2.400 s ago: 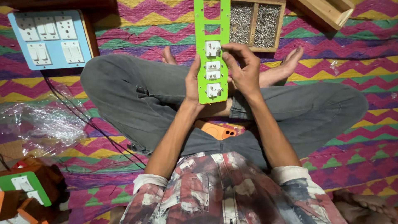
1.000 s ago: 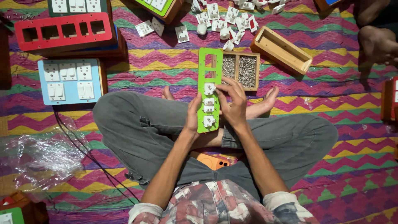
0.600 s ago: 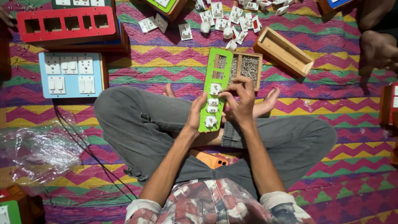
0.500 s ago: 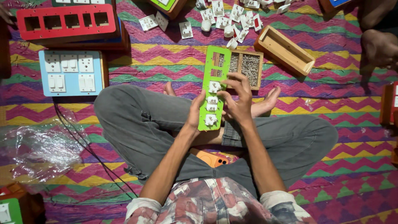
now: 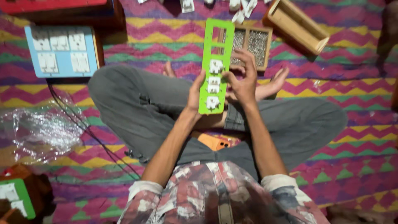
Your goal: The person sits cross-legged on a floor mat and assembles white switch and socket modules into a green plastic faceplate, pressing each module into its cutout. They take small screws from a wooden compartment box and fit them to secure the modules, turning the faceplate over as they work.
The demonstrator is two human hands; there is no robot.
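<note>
I sit cross-legged on a zigzag mat and hold a long green plastic panel (image 5: 215, 49) upright over my lap. Its three lower cut-outs hold white switch modules (image 5: 214, 81); the upper cut-outs are empty. My left hand (image 5: 194, 92) grips the panel's lower left edge. My right hand (image 5: 242, 79) holds the right edge, with its fingers curled over beside the white modules.
A wooden two-part tray of small screws (image 5: 251, 41) lies behind the panel, an empty wooden box (image 5: 296, 25) to its right. A blue switch board (image 5: 62, 49) with a black cable lies at the left, clear plastic wrap (image 5: 37, 128) below it. An orange phone (image 5: 213, 142) rests in my lap.
The view has shifted down and closer, so the red frame and loose white modules at the top have mostly left the frame. Both hands keep their hold on the green panel.
</note>
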